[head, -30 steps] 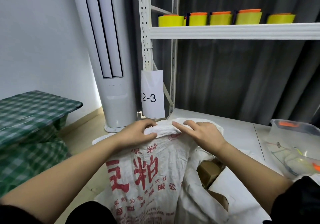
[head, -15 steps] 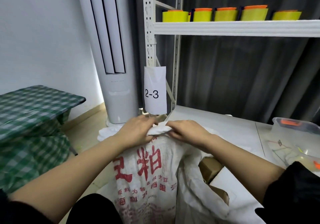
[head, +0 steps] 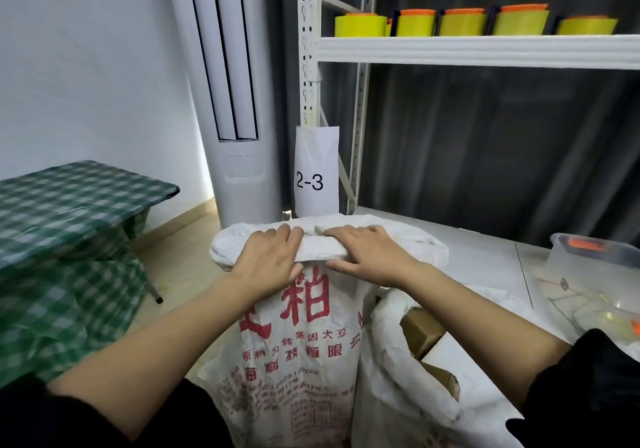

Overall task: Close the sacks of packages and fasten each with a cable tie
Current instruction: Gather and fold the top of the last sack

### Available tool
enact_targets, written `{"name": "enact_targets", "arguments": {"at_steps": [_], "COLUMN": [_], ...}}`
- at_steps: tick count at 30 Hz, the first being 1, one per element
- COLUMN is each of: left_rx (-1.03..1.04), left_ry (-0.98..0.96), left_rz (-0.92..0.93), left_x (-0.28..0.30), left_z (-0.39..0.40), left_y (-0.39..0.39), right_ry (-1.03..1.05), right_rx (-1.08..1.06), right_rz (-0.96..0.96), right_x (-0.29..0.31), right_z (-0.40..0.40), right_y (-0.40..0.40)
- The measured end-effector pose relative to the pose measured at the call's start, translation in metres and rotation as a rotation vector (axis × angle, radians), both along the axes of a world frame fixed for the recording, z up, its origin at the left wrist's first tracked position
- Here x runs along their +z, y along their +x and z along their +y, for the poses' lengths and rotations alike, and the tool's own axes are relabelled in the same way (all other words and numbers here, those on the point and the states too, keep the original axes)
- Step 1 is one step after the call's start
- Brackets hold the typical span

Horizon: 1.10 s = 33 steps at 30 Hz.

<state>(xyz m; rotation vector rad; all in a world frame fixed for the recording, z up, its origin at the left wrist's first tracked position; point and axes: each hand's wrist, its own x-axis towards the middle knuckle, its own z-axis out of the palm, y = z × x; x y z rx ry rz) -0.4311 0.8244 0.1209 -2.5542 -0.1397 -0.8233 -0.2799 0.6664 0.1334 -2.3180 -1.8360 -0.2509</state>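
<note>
- Head view: the white woven sack (head: 298, 336), printed in red characters, is stood upright on the floor before the shelf (head: 478, 53).
- Its rolled-down top is grasped by the left hand (head: 268, 262) and right hand (head: 367, 255), fingers curled over.
- An open sack (head: 391, 395) of boxes is seen just beside it.

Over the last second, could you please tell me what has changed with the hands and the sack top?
Both hands have spread slightly apart along the printed sack's rolled top, which now lies as a fuller roll under them. The left hand and right hand keep their grip on that roll, fingers curled over it. The second sack beside it is still open, boxes showing. No cable tie is on either sack.
</note>
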Motion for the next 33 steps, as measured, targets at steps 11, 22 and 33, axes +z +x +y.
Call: {"name": "enact_targets", "arguments": {"at_steps": [11,22,33], "left_rx": [-0.043,-0.055,0.175], "left_ry": [-0.147,-0.007,-1.891], "left_rz": [0.171,-0.184,-0.403], "left_x": [0.0,-0.016,-0.02], "left_z": [0.033,0.035,-0.003], "left_y": [-0.023,-0.027,-0.059], "right_ry": [0.036,-0.248,0.152], "right_rx": [0.098,-0.003,0.015], "right_rz": [-0.232,0.606,0.051], "right_x": [0.0,0.019,-0.03], "right_z": [0.029,0.05,0.049], "right_y": [-0.024,-0.053,-0.071]}}
